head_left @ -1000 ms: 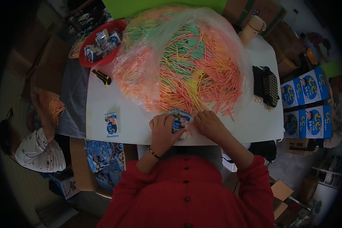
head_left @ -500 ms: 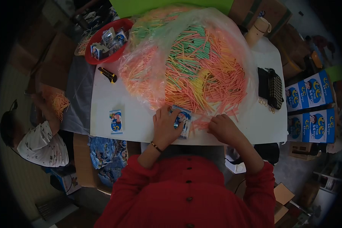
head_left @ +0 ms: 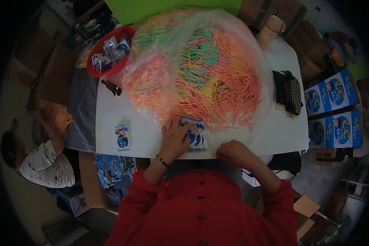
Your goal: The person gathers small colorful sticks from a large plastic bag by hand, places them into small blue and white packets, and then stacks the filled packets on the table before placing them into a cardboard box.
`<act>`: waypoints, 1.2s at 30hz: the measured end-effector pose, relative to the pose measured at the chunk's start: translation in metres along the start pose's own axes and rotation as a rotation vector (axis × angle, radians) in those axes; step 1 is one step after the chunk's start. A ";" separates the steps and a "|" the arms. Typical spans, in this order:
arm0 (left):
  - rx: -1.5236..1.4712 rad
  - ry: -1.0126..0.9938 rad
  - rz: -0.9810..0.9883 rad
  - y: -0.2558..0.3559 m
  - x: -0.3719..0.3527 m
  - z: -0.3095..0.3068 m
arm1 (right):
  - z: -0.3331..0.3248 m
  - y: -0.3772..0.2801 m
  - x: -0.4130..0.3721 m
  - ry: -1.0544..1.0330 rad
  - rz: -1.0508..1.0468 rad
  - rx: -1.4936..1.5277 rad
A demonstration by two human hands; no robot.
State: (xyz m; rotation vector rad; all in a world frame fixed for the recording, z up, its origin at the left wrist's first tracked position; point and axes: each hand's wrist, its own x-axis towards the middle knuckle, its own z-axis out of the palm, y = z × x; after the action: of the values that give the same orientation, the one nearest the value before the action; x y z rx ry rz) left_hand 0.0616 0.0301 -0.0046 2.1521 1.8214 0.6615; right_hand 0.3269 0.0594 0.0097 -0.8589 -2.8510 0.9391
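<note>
My left hand presses on the left side of a blue-and-white printed snack packet at the table's front edge, fingers over it and thumb at its lower side. To the right of the packet, my right hand is curled closed over the table edge; whatever its fingers hold, if anything, is hidden. Beyond both hands lies a large clear plastic bag, spread wide, full of thin pink, orange, yellow and green sticks. A second printed packet lies flat further left.
On the white table are a red basin of packets, a yellow-black box cutter, a beige bottle and a woven pouch. Printed cartons stand right. An open box holds wrappers. Another person sits left.
My right hand has drawn back toward the table edge, away from the sticks. Loose pink sticks beside the packet no longer show there. My left hand stays on the packet; the view has shifted slightly.
</note>
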 end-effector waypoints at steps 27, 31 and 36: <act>-0.211 0.284 -0.133 -0.005 -0.006 0.018 | 0.019 0.049 0.083 0.830 0.143 0.776; -0.240 0.272 -0.003 -0.005 -0.004 0.018 | 0.028 0.057 0.082 0.827 0.186 0.785; -0.251 0.298 -0.043 -0.004 0.006 0.012 | 0.028 0.069 0.083 0.836 0.201 0.586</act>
State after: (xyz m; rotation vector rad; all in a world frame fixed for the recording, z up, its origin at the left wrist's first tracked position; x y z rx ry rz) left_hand 0.0644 0.0376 -0.0162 1.9271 1.8012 1.1856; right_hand 0.2860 0.1325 -0.0634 -1.1116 -1.6982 1.0217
